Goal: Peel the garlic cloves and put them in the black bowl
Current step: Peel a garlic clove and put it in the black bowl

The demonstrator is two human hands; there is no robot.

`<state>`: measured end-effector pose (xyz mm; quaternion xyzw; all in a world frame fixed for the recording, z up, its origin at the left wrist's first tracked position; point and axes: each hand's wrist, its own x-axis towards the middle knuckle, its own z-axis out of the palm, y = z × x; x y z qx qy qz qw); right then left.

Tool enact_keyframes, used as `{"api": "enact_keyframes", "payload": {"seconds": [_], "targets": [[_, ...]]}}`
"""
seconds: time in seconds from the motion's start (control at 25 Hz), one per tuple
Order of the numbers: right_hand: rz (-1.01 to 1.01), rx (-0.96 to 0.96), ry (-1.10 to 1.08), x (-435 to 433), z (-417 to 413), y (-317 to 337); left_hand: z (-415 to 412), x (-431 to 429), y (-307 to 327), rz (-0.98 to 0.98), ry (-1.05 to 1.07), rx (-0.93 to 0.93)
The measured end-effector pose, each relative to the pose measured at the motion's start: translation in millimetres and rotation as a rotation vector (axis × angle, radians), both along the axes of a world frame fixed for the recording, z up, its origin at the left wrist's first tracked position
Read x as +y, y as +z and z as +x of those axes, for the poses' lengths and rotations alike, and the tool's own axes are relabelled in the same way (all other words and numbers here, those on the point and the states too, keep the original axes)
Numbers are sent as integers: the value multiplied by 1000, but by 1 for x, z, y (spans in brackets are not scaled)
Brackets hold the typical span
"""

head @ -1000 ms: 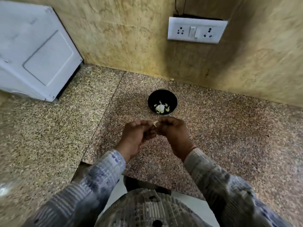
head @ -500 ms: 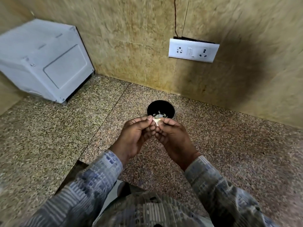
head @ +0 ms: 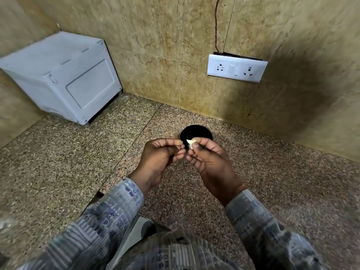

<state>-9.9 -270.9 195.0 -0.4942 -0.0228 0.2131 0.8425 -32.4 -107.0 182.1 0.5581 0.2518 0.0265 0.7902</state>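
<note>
At the centre of the frame, we hold a garlic clove (head: 190, 142) in our right hand (head: 210, 162). It is pinched between thumb and forefinger, and its pale pointed end sticks out toward the left. Our other right fingers are loosely curled beneath it.

Our left hand (head: 159, 156) sits just beside it, with a narrow gap between the two sets of fingertips. Its fingers are curled in and the thumb meets the forefinger. We cannot tell whether a scrap of skin is caught between them.

Both hands are raised above the speckled granite countertop (head: 58, 162), and patterned grey-blue sleeves (head: 116, 207) cover our forearms.

Just above the hands in the frame, the black bowl (head: 194, 131) stands on the counter near the wall. Our fingers and the clove cover its lower edge, so what it holds is hidden.

In the upper left, a white appliance (head: 64, 75) stands on the counter in the corner. At upper right, a white socket plate (head: 236, 68) with a switch is fixed to the tan tiled wall (head: 165, 36). A thin dark wire (head: 216, 26) runs up from behind it.
</note>
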Motion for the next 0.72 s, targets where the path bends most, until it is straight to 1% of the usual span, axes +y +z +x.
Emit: {"api": "enact_keyframes", "payload": {"seconds": [0.12, 0.2, 0.28, 0.36, 0.44, 0.48, 0.56, 0.6, 0.64, 0.72], "targets": [[-56, -119, -6, 4, -3, 0, 7, 10, -28, -9, -11, 125], [-64, -108, -8, 8, -2, -6, 14, 20, -66, 22, -25, 245], [-67, -37, -16, 12, -1, -17, 21, 21, -102, 60, -17, 357], [-46, 63, -32, 15, -2, -32, 29, 17, -128, 104, 34, 433], [-30, 172, -72, 15, -3, -47, 38, 21, -154, 206, 55, 480], [-42, 221, -99, 14, -3, -55, 41, 25, -166, 266, 24, 507], [-98, 298, -137, 12, -2, -71, 44, 39, -189, 373, -132, 568], [-127, 328, -148, 11, -2, -81, 43, 43, -197, 389, -193, 591], [-157, 356, -155, 12, -2, -90, 40, 46, -202, 359, -212, 594], [-229, 407, -168, 15, -1, -109, 34, 45, -201, 212, -163, 574]]}}
